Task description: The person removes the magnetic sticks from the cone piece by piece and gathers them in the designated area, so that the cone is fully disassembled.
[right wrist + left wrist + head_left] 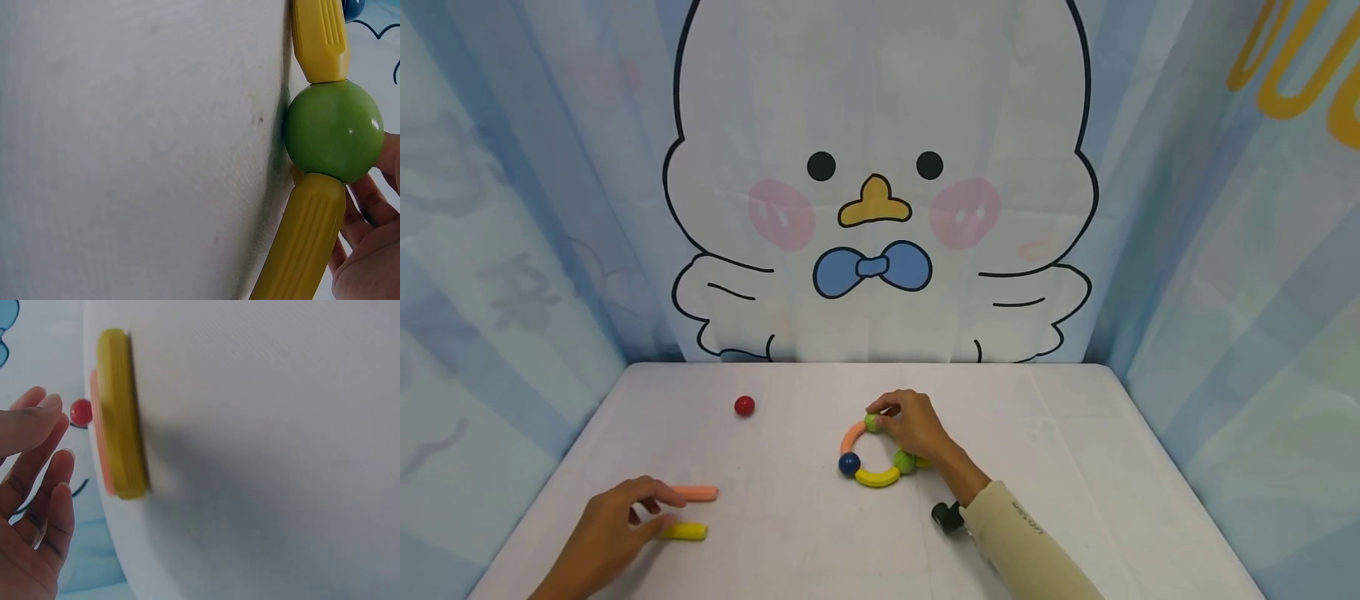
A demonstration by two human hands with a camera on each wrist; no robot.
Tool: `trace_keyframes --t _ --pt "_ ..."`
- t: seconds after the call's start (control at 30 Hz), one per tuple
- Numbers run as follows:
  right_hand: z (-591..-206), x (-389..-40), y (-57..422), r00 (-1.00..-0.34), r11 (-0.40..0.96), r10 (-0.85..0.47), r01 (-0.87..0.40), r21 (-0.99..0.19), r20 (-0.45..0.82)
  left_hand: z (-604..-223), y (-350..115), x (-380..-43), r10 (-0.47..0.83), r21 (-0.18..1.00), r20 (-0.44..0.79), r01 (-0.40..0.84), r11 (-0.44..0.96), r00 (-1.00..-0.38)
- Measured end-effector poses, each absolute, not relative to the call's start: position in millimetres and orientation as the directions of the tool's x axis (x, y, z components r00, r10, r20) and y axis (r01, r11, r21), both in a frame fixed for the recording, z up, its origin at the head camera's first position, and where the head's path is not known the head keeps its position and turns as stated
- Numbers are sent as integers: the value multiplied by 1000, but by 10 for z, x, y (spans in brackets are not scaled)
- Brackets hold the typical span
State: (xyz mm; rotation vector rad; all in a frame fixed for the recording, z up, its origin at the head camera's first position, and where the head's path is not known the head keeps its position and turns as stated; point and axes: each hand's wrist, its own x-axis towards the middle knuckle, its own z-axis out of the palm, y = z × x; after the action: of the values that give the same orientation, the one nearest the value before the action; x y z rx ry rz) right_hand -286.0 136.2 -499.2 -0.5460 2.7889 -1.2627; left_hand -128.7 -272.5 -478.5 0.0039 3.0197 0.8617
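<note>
Rods and balls are joined in a curved chain near the table's middle. My right hand pinches a green ball at its far end. From there run a curved orange rod, a blue ball, a curved yellow rod and a second green ball. Another yellow rod joins that ball, partly hidden by my forearm in the head view. At the left, my relaxed left hand hovers beside a loose orange rod and a loose yellow rod, apart from both in the left wrist view.
A red ball lies toward the back left of the white table. A small black object shows at the right sleeve's cuff. Printed curtains stand behind the table and along both sides.
</note>
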Motion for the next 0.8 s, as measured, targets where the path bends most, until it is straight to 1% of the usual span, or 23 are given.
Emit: trace_keyframes --t 0.3,0.47,0.57,0.8 --pt "-4959 -2834 1346 -940 630 -326 -293 -719 98 -4689 -2412 -1369 42 599 37 56 799 -998" --pt "-4925 -2805 1359 -951 639 -296 -265 -722 88 -4645 -2220 -1479 45 625 -3 33 780 -999" --pt "-4892 -2776 1386 -953 639 -286 -267 -721 100 -4652 -2118 -1527 55 630 -6 39 775 -998" --pt "-4865 -2661 1522 -950 648 -278 -296 -702 144 -4649 -1910 -1558 132 646 80 152 748 -988"
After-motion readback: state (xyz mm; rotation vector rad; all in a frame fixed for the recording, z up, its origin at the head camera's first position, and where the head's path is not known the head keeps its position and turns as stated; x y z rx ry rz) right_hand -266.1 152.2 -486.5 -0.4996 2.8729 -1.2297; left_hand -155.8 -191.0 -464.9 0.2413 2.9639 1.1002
